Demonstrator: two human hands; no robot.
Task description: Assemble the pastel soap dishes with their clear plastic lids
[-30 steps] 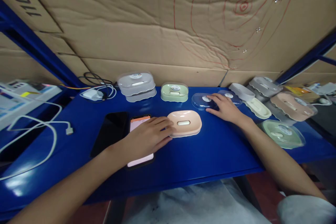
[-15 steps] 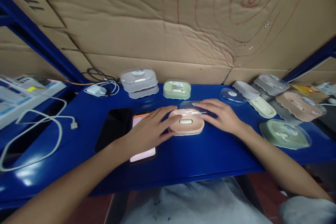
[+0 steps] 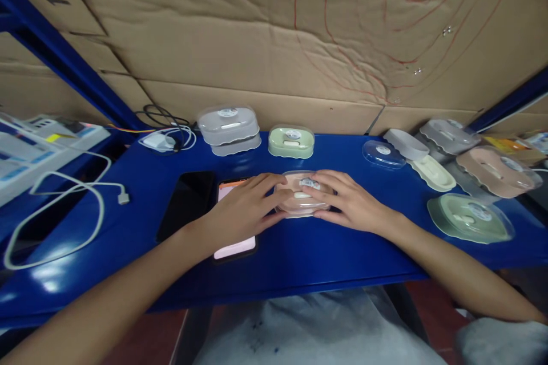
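A pink soap dish [image 3: 295,205] lies on the blue tabletop in front of me, with a clear lid [image 3: 309,183] bearing a round white sticker over it. My left hand [image 3: 252,199] grips the left side of the dish, its fingers at the edge and near the top. From the right, my right hand [image 3: 349,199] has its fingers on the lid and the dish's right side. Whether the lid sits fully down all round cannot be seen under the fingers.
Behind stand a green soap dish [image 3: 291,142] and stacked grey soap dishes [image 3: 229,128]. On the right are a loose clear lid [image 3: 383,154], a cream tray [image 3: 434,174] and another green dish [image 3: 468,217]. Two phones [image 3: 186,202] and a white cable [image 3: 100,211] lie left.
The clear lid, held behind the pink dish by my right hand before, now lies over it. My right hand came slightly nearer and down; my left hand stayed at the dish's left side.
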